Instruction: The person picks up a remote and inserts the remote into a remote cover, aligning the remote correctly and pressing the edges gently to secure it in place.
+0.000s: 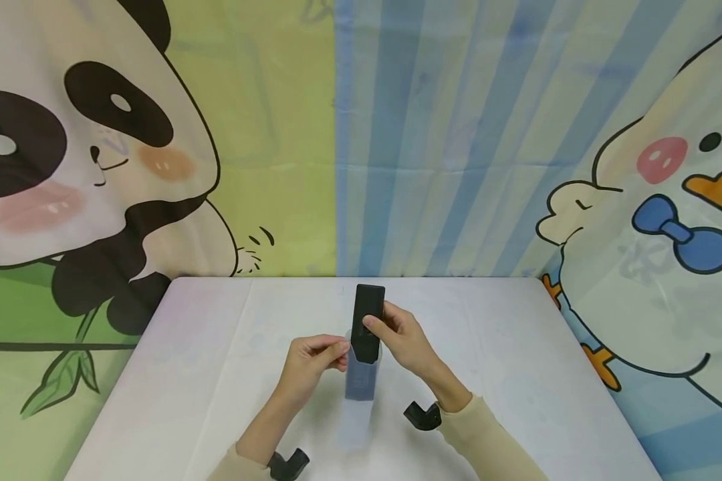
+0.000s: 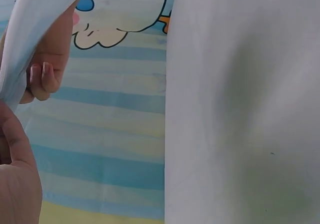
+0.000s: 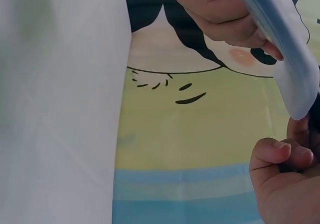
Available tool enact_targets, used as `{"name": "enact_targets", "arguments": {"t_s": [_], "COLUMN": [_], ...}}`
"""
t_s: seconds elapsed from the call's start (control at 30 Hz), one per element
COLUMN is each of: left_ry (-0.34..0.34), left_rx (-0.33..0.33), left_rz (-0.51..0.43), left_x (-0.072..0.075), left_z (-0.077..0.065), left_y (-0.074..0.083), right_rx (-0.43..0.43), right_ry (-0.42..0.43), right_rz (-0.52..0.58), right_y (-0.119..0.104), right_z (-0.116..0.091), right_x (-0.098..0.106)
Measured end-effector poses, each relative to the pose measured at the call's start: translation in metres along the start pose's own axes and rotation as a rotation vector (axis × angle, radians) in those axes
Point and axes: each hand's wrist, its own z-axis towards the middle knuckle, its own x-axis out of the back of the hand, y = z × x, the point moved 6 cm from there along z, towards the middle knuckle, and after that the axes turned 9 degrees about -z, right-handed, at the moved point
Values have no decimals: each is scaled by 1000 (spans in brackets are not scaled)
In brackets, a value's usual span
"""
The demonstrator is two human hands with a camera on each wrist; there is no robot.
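A black, long, flat-sided object (image 1: 369, 314) is upright over the table, its narrowed lower end at the mouth of a translucent bluish-white pouch (image 1: 361, 381). My right hand (image 1: 406, 337) grips the black object from the right, thumb across its front. From the left, my left hand (image 1: 313, 364) pinches the pouch's upper edge between thumb and fingers. In the left wrist view the pouch (image 2: 32, 29) hides part of the right hand. The right wrist view shows the pouch (image 3: 292, 59) hanging slanted, with only a dark sliver of the black object at the frame's edge.
Beneath the hands lies a white-covered table (image 1: 265, 314). A printed cloth with a panda (image 1: 126, 153) and a white duck (image 1: 656, 287) hangs behind and beside it. Black wrist mounts (image 1: 422, 415) stick out near both sleeves.
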Motion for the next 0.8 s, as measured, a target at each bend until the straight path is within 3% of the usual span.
{"name": "enact_targets", "arguments": {"t_s": [0.4,0.8], "left_ry": [10,28], "left_rx": [52,83], "left_rz": [-31,-147], "left_x": [1,1], "left_z": [3,6], "left_y": [-2,1], "right_rx": [14,9], "right_ry": [-24,-34], "right_rz": [-47,-46], "right_y": [-3,-2], "right_z": [-1,-2], "right_x": [0,-1]}}
